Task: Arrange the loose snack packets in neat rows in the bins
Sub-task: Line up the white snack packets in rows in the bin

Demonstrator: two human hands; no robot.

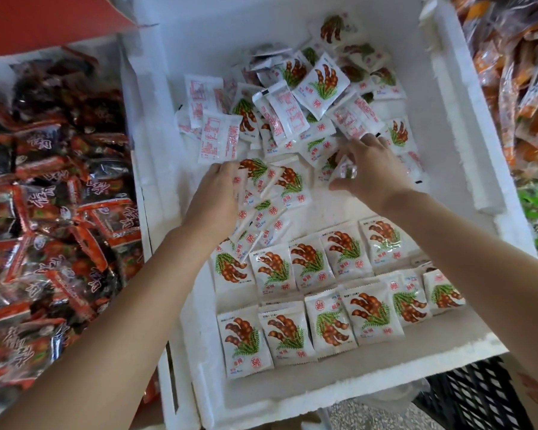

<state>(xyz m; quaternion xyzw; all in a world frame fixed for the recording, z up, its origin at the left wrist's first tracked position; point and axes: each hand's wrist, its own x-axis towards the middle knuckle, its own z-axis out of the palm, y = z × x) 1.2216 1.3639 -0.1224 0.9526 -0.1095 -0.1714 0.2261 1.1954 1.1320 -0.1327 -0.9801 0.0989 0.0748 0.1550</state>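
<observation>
left hand (pixel 215 193) and right hand (pixel 375 173) grip glossy packets (pixel 263 193) in foam bin (pixel 468 119).

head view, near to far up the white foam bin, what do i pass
near rim of white foam bin → nearest neat row of white pod-print packets → second neat row → fanned packets in left hand → loose heap

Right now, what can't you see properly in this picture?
- Head view: left hand covers part of its fanned stack of white pod-print packets; count unknowable.
- Head view: right hand hides most of the crinkly white packet it pinches.
- Head view: orange plastic packets, cut off by the right edge.
</observation>
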